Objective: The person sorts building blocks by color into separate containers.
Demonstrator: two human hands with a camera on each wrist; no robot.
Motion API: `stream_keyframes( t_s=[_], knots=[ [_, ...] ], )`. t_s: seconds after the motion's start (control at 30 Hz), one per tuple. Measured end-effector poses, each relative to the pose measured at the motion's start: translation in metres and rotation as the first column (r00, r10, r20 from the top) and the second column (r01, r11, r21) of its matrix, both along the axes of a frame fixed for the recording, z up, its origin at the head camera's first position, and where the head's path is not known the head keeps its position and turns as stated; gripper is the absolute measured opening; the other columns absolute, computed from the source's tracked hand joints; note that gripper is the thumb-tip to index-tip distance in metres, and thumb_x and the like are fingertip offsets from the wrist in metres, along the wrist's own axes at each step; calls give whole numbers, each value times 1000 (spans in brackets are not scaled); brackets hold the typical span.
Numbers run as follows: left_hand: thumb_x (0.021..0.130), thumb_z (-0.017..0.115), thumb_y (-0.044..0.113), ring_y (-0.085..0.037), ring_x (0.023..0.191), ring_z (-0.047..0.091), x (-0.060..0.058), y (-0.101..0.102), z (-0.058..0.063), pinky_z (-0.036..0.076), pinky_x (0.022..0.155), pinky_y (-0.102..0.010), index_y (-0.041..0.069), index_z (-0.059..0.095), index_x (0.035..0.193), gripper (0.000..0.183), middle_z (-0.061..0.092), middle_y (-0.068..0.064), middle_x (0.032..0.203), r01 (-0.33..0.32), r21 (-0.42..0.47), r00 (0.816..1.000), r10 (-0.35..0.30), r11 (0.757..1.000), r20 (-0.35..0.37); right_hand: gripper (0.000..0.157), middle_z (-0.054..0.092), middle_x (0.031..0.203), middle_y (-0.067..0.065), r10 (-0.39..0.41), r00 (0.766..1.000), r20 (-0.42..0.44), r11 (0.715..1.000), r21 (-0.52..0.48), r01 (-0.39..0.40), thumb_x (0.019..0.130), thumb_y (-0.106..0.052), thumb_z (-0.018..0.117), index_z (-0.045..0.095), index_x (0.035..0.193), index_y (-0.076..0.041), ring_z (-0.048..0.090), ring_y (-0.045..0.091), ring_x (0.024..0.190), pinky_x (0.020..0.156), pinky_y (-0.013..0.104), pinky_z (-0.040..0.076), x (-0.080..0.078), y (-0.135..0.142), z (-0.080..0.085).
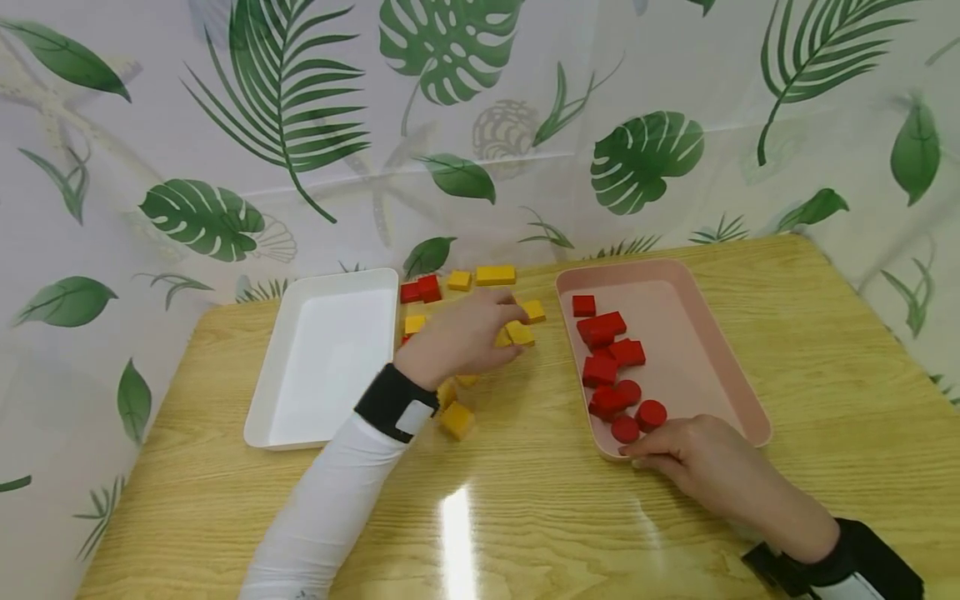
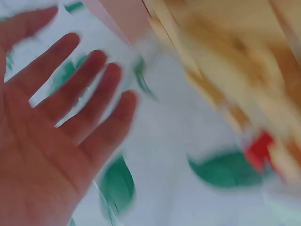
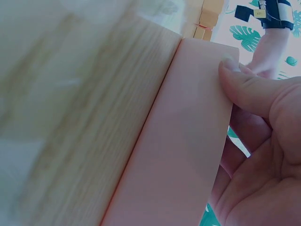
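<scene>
My left hand (image 1: 468, 329) hovers over the yellow blocks (image 1: 457, 421) in the middle of the table, partly hiding them. In the left wrist view its fingers (image 2: 70, 70) are spread and nothing lies in the palm. With my right hand (image 1: 708, 467) I hold the near wall of the pink tray (image 1: 690, 367). The right wrist view shows the thumb (image 3: 249, 89) against the outside of that wall, the other fingers behind it. Inside the tray, several red blocks (image 1: 628, 352) and round red pieces (image 1: 651, 415) lie along its left side, some close to my right fingertips.
A white tray (image 1: 330, 358) with nothing in it stands on the left of the wooden table (image 1: 525, 517). Between the trays, near the back edge, lie red blocks (image 1: 429, 288) and a long yellow block (image 1: 496, 275). A leaf-print cloth (image 1: 450, 175) hangs behind.
</scene>
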State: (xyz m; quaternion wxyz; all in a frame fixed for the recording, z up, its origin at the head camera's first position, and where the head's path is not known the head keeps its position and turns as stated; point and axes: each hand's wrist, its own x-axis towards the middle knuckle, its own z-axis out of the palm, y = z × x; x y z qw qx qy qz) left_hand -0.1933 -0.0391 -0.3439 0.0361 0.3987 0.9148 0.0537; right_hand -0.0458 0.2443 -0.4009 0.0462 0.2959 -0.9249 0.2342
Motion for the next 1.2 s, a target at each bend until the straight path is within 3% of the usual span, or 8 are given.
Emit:
stream_keyframes(
  t_s=[0.1,0.2,0.37,0.67,0.93,1.2],
  knots=[
    [82,59,42,-14,103,46,-11,-31,9,41,83,-27,21,60,118,42,49,2,120,-98,-86,994,101,991,28,19,62,85,-23,-13,999,34,1000,12,13,73,-21,72,72,89,-33,57,-3,77,67,27,49,0,0,1],
    [80,63,33,-15,94,51,-19,-54,15,44,75,-28,19,63,112,35,54,1,114,-161,-158,981,175,974,79,19,62,85,-23,-21,998,54,1000,20,20,73,-22,72,72,89,-33,57,-3,77,68,27,49,0,0,3],
    [80,64,19,-16,76,53,-22,-73,12,45,64,-27,17,66,102,22,59,3,95,-189,-279,947,250,942,203,19,62,85,-22,-21,999,50,999,27,20,73,-22,72,72,89,-33,57,-2,77,68,27,49,0,0,2],
    [75,70,10,-18,82,47,-23,-79,-11,43,68,-27,19,67,102,28,56,3,94,-180,-320,971,220,930,96,19,62,85,-23,-37,996,86,999,42,33,74,-23,71,72,90,-33,57,-3,76,68,27,49,1,0,3],
    [80,68,17,-19,87,39,-23,-74,-23,41,65,-27,19,66,89,10,54,0,86,-187,-369,981,195,910,-14,19,62,85,-23,-46,994,96,998,36,42,74,-23,71,71,90,-33,57,-3,77,69,27,49,1,0,4],
    [83,64,15,-19,74,47,-19,-76,-30,42,67,-28,16,67,87,5,55,1,75,-167,-347,986,150,923,-74,19,62,85,-23,-36,996,85,999,20,34,73,-22,72,72,89,-32,56,-3,76,68,27,49,2,-1,3]
  ],
)
